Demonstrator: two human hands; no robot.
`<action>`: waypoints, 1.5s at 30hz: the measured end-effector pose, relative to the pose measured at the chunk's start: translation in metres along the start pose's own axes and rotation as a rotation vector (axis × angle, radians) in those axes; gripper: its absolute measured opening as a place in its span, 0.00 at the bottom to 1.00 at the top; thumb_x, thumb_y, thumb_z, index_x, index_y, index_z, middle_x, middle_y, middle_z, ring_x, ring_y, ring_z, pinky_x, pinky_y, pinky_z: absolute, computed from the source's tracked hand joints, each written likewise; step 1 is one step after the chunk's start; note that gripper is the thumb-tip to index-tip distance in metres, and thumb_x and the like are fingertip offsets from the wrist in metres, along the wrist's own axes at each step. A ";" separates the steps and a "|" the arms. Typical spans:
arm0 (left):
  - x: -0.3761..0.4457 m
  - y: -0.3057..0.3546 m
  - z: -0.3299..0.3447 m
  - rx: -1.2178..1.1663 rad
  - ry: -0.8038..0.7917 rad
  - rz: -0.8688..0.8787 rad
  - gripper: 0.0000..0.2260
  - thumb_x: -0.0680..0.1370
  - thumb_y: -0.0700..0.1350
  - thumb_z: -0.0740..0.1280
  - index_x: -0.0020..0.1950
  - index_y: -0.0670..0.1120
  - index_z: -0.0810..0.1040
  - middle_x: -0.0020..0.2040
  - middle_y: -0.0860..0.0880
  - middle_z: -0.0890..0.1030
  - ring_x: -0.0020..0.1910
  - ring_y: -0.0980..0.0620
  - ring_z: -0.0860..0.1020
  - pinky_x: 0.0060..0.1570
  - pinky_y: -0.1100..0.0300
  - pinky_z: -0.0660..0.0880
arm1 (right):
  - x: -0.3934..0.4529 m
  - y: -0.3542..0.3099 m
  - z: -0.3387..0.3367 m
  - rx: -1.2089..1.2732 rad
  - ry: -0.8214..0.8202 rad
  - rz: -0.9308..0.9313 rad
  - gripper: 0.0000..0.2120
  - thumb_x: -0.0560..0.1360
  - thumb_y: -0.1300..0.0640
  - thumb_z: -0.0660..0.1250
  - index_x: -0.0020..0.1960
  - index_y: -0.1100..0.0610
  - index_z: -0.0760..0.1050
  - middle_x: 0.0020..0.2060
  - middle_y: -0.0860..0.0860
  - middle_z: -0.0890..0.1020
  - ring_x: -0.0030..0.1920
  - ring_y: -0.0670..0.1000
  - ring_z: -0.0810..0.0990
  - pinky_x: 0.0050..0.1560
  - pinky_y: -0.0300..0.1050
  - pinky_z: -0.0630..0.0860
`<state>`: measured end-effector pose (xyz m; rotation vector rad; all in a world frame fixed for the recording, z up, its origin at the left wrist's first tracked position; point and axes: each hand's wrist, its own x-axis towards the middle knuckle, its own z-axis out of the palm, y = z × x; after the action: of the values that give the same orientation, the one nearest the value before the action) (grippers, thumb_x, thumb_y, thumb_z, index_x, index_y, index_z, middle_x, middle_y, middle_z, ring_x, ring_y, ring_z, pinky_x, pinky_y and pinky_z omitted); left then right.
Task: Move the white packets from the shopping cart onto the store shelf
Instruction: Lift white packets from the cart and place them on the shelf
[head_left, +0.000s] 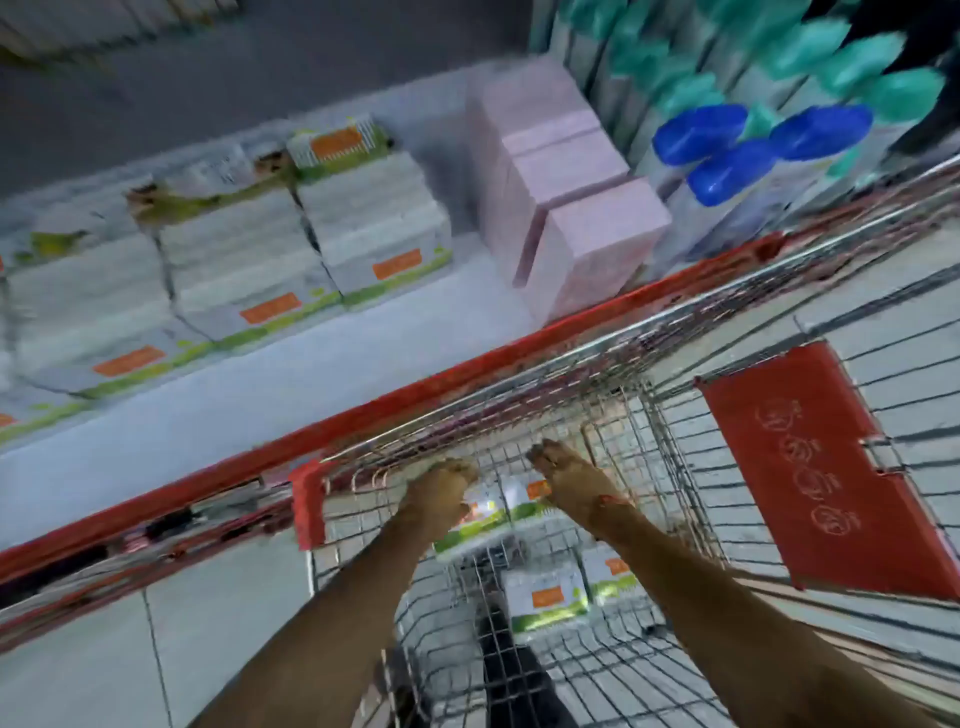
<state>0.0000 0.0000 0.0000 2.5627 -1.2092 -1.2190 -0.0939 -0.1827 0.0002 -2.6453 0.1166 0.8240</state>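
Observation:
Both my arms reach down into the wire shopping cart. My left hand and my right hand grip the two sides of a white packet with green and orange print, held between them inside the cart. Two more white packets lie lower in the cart, one at the centre and one to its right. On the store shelf to the upper left stand rows of stacked white packets of the same kind. The picture is blurred by motion.
Pink boxes stand on the shelf right of the white packets. Bottles with blue caps and green caps stand farther right. A red shelf-edge rail runs between shelf and cart. A red flap hangs on the cart's side.

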 end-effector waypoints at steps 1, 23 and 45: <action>0.008 -0.003 0.011 0.021 -0.024 -0.057 0.26 0.77 0.50 0.66 0.72 0.43 0.64 0.72 0.43 0.68 0.70 0.44 0.68 0.66 0.54 0.68 | 0.007 0.007 0.008 0.020 -0.083 0.041 0.34 0.75 0.58 0.67 0.75 0.64 0.54 0.76 0.60 0.56 0.77 0.58 0.52 0.77 0.52 0.57; -0.072 0.005 -0.023 -0.359 0.193 -0.253 0.28 0.63 0.46 0.80 0.62 0.51 0.78 0.59 0.48 0.81 0.60 0.47 0.75 0.58 0.54 0.75 | -0.059 -0.037 -0.052 0.027 -0.002 0.107 0.31 0.71 0.49 0.72 0.71 0.51 0.67 0.69 0.51 0.73 0.67 0.51 0.71 0.71 0.44 0.67; -0.293 -0.121 -0.175 -0.236 0.759 -0.319 0.30 0.65 0.43 0.79 0.66 0.45 0.75 0.64 0.47 0.80 0.62 0.48 0.77 0.61 0.55 0.75 | -0.051 -0.283 -0.201 -0.035 0.511 -0.164 0.30 0.69 0.53 0.75 0.69 0.53 0.70 0.67 0.53 0.75 0.68 0.54 0.71 0.71 0.44 0.67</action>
<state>0.0828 0.2349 0.2628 2.6727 -0.4803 -0.2874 0.0232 0.0047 0.2725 -2.7915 0.0142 0.0869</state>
